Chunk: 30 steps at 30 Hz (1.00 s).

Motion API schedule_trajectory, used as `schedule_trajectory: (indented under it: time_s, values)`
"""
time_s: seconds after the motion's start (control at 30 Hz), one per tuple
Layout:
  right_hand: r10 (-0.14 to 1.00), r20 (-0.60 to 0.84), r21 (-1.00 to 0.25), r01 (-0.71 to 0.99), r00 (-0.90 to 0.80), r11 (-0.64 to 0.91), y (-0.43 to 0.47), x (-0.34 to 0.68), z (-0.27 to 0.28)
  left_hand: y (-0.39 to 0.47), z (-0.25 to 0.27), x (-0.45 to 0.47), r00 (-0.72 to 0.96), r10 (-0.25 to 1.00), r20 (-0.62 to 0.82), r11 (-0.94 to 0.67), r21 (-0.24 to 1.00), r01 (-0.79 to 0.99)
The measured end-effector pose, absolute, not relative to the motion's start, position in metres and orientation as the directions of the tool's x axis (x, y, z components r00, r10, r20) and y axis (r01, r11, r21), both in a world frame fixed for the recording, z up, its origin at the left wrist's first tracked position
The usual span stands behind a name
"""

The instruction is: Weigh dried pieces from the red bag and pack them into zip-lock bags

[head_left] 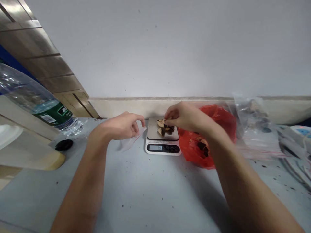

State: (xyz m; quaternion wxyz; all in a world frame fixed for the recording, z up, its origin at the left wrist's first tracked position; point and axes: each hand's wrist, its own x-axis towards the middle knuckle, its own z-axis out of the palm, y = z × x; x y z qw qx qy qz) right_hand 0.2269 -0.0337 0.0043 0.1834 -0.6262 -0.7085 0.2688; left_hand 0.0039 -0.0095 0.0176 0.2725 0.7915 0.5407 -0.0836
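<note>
A white kitchen scale (150, 134) stands by the wall with several dried, dark-skinned slices (160, 131) on its plate. Its display shows digits like 96; I cannot make out a decimal point. Over the plate, my right hand (186, 118) is closed in a pinch on one of the pale slices, fingertips at the pile. Left of the scale, my left hand (123, 126) has curled fingers at a small clear zip bag (131, 142), which hangs slanted below them. Right of the scale lies an open red plastic bag (189, 147) holding more slices, partly hidden by my right forearm.
At the left lie a large clear bottle with a green label (54, 113), a black round lid (64, 145) and a translucent container (31, 150). Clear zip bags (257, 136) and a white power strip (301, 131) sit at the right. The wall (155, 64) rises behind.
</note>
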Motion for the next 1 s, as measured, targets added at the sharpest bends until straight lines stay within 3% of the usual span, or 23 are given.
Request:
schedule_trajectory:
  time_s: [0.2, 0.33, 0.53, 0.63, 0.77, 1.0]
  values:
    - [0.986, -0.085, -0.619, 0.784, -0.140, 0.058, -0.025, 0.225, -0.009, -0.009, 0.017, 0.001, 0.422, 0.811, -0.406, -0.275, 0.373, 0.886]
    - [0.995, 0.021, -0.587, 0.804, -0.103, 0.095, -0.036, 0.226, 0.007, -0.009, 0.017, 0.000, 0.467, 0.817, -0.337, -0.304, 0.436, 0.847]
    - [0.872, 0.046, -0.706, 0.601, -0.488, 0.374, -0.042, 0.220, 0.004, -0.012, 0.022, 0.002, 0.436, 0.875, -0.209, -0.206, 0.654, 0.728]
    - [0.818, 0.071, -0.662, 0.587, -0.570, 0.467, -0.039, 0.217, -0.003, -0.014, 0.025, 0.003, 0.384, 0.909, -0.162, -0.156, 0.723, 0.673]
    - [0.798, 0.119, -0.631, 0.575, -0.590, 0.520, -0.037, 0.215, -0.008, -0.017, 0.029, 0.006, 0.333, 0.936, -0.115, -0.139, 0.747, 0.650]
    - [0.827, 0.259, -0.752, 0.433, -0.499, 0.497, -0.040, 0.211, -0.007, -0.017, 0.027, 0.007, 0.390, 0.913, -0.120, -0.143, 0.802, 0.580]
